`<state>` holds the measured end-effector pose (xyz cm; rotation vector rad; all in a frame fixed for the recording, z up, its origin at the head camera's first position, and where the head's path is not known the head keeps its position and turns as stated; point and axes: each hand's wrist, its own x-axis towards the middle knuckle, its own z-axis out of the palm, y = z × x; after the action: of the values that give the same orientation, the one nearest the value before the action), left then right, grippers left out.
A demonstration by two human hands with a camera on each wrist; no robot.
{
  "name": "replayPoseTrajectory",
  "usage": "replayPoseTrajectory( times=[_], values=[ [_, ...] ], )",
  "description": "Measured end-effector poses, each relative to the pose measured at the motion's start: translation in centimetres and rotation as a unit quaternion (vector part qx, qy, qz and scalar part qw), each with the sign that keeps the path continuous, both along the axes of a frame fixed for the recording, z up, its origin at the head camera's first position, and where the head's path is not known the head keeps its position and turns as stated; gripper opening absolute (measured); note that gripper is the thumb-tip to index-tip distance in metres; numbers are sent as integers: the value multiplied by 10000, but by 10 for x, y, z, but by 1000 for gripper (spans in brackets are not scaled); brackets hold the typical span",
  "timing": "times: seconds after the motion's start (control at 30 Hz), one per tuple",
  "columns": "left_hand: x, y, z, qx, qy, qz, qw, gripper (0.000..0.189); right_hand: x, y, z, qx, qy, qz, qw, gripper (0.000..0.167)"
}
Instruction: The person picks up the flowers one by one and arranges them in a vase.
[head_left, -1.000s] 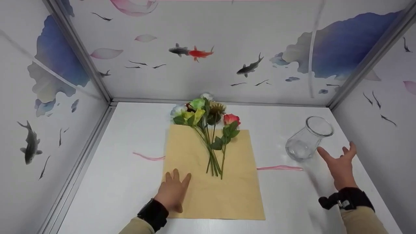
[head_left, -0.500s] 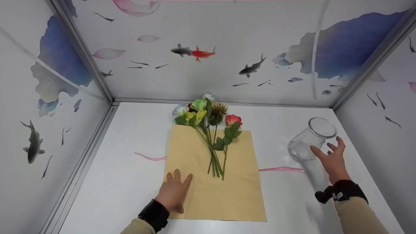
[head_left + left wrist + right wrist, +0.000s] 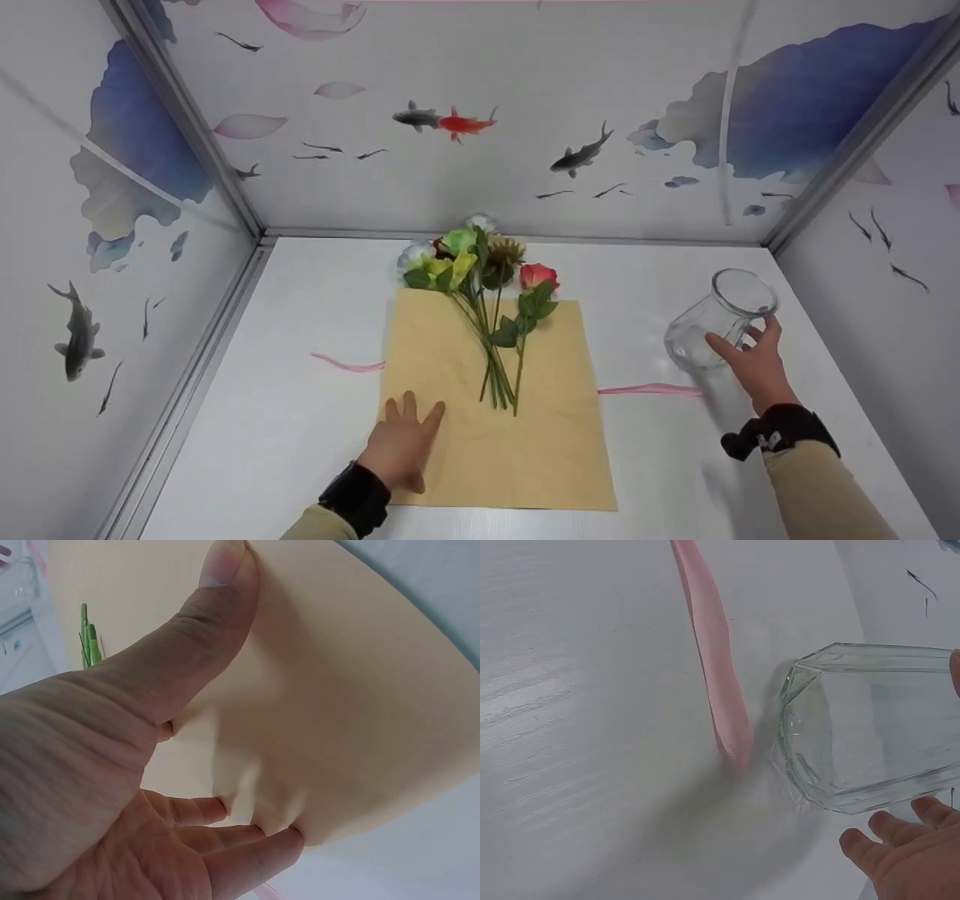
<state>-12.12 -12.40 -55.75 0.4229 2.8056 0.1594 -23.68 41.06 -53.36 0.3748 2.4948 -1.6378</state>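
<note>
A clear glass vase [image 3: 694, 334] with faceted sides stands on the right of the table. My right hand [image 3: 757, 367] is around its near right side, thumb and fingers spread on either side of the glass. In the right wrist view the fingertips [image 3: 885, 829] are beside the vase wall, and contact is hard to tell. My left hand [image 3: 397, 446] rests with spread fingers on the lower left of a brown sheet of wrapping paper [image 3: 517, 457]. A bunch of artificial flowers [image 3: 457, 262] and a red rose [image 3: 537, 277] lie with their stems across that paper.
Pink ribbon shows on both sides of the paper, its left end [image 3: 345, 366] and its right end [image 3: 652, 389] flat on the white table [image 3: 247, 420]. Printed wall panels [image 3: 330, 187] in metal frames enclose the table at the back and both sides.
My right hand has moved left from beside the vase, bringing its thumb and fingers around the glass. The vase and flowers stay put; my left hand keeps its place on the paper.
</note>
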Motion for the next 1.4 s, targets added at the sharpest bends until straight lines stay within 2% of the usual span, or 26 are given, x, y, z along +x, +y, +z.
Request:
replayPoseTrajectory(
  times=[0.47,0.63,0.73,0.87,1.1,1.27,1.4],
  values=[
    [1,0,0,100,-2,19,9999,120,-7,-6,4,376,-96,158,9991,123],
    [0,-1,-3,102,34,-8,9999,120,-13,-8,-2,542,246,37,9982,123],
    [-1,-1,-3,107,23,-7,9999,121,-15,-8,-7,862,511,0,9950,121],
    [-1,-1,-4,94,-41,26,9999,121,-17,-11,-8,1227,616,46,9905,121],
    [-1,0,-4,26,-11,-21,10000,121,-15,-19,-5,1278,202,30,9916,135],
    [0,0,0,26,33,-78,10000,120,-14,-29,-8,1498,414,140,9878,131],
    [0,-3,1,136,-23,-72,9999,120,-15,-42,-9,1700,432,201,9843,134]
  ],
)
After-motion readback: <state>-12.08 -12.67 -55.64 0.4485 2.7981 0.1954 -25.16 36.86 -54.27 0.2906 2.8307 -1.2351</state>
